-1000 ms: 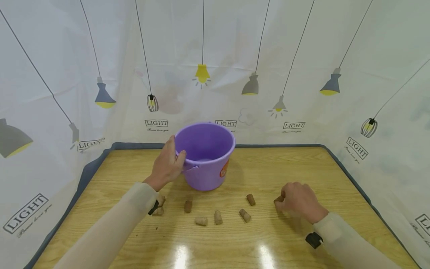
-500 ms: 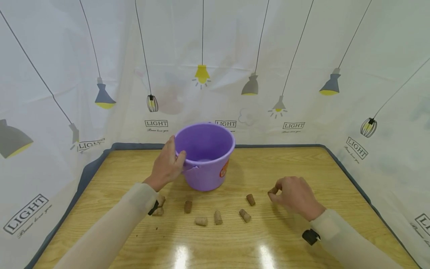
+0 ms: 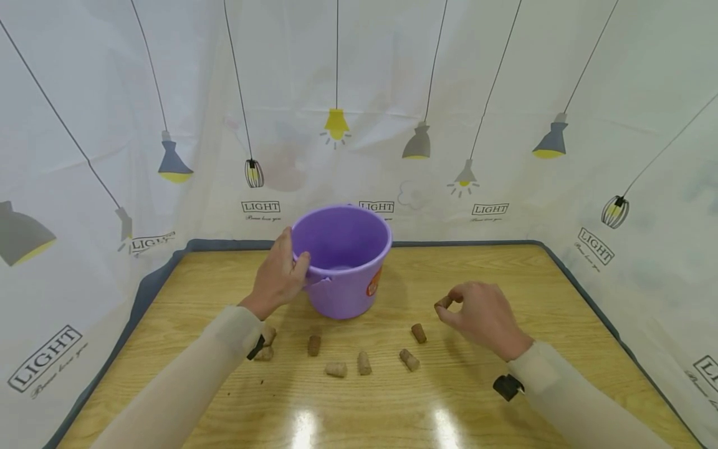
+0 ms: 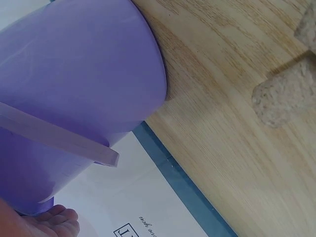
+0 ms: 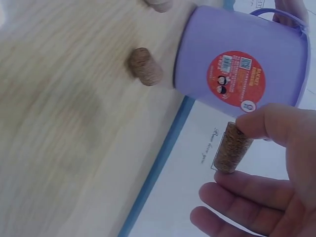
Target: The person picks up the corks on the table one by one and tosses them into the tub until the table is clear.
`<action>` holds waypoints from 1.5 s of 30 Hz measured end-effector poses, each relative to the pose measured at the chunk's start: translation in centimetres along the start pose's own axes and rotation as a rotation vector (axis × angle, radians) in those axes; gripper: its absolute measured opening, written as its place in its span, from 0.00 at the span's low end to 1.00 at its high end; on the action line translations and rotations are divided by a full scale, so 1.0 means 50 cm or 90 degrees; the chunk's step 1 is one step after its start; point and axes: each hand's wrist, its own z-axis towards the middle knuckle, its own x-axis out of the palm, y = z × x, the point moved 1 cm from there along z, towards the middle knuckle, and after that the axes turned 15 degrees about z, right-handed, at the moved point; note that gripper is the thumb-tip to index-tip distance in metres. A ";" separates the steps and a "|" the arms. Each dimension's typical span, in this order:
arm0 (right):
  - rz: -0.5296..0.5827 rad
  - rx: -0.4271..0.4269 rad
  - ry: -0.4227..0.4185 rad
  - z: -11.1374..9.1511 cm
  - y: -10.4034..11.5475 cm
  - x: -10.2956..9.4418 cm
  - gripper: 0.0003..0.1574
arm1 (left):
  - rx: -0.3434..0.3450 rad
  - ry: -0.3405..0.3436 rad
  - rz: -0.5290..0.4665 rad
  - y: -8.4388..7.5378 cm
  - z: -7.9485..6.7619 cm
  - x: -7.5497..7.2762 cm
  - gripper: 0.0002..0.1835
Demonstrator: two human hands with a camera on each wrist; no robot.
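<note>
From where I stand, the right hand (image 3: 485, 318) has shifted inward toward the bucket (image 3: 342, 296). Its grip is clamped on a cork (image 5: 232, 149), held raised to the bucket's right. The left hand (image 3: 277, 277) grips the bucket's left side, unchanged. Judged status: carrying stage; cork not yet at the bucket. Other corks (image 3: 364, 363) lie on the bench (image 3: 477, 268) before the bucket.

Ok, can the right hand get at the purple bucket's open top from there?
Probably yes: the right hand, pinching a cork, has nothing standing between it and the purple bucket, and the left hand grips the bucket's opposite side.
</note>
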 end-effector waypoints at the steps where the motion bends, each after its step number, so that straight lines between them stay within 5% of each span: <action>1: 0.004 -0.001 -0.005 0.004 0.003 0.000 0.09 | 0.001 0.000 0.001 0.000 0.000 0.000 0.42; 26: 0.038 -0.078 -0.114 0.080 0.075 -0.010 0.09 | -0.003 0.000 -0.004 0.003 -0.004 0.007 0.42; 45: 0.067 -0.099 -0.150 0.155 0.134 -0.017 0.10 | 0.005 -0.001 0.003 0.002 -0.002 0.004 0.42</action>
